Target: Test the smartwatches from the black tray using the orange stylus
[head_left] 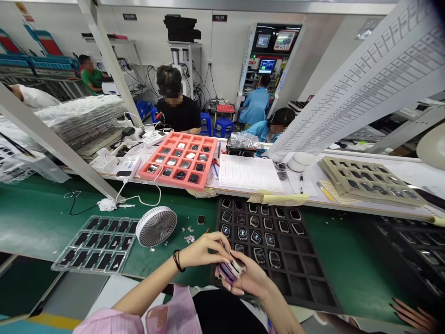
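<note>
My right hand cradles a few smartwatch cases pressed together, one with a purple side and others pale or silvery. From above, my left hand closes its fingers on the same small stack; a black band circles that wrist. Exact edges between the cases are partly hidden by my fingers. Just beyond and under my hands lies a black compartment tray, its far and left pockets holding several smartwatches. A single smartwatch rests on the green mat, apart from both hands.
A white round fan stands left, beside a clear tray of dark pieces. Small scraps lie nearby. On the shelf ahead are a pink tray, paper sheets and beige trays. Another person's hand shows lower right.
</note>
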The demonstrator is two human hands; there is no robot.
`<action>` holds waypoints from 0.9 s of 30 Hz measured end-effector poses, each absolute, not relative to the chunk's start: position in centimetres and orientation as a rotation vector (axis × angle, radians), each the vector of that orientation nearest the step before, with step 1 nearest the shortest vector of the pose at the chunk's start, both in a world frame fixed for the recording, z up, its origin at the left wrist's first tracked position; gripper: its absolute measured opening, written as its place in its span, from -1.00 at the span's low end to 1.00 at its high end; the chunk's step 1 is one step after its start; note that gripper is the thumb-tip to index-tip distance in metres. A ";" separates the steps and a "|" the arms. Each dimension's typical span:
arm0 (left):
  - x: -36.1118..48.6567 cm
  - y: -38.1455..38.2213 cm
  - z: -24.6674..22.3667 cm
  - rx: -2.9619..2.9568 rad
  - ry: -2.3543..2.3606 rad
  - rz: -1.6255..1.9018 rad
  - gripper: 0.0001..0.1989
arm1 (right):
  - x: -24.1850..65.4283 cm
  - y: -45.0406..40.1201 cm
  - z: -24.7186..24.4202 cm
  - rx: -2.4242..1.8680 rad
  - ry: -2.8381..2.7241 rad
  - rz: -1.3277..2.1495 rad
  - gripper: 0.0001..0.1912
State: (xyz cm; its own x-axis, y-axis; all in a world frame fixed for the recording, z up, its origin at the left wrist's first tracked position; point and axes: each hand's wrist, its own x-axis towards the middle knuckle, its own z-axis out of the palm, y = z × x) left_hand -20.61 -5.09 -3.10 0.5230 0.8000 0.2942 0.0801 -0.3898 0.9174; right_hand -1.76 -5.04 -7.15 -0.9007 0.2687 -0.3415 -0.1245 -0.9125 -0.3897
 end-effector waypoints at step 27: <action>-20.0 -5.4 -3.3 1.953 0.747 0.861 -0.73 | -1.2 -5.9 -5.4 -0.797 -0.754 2.749 -0.59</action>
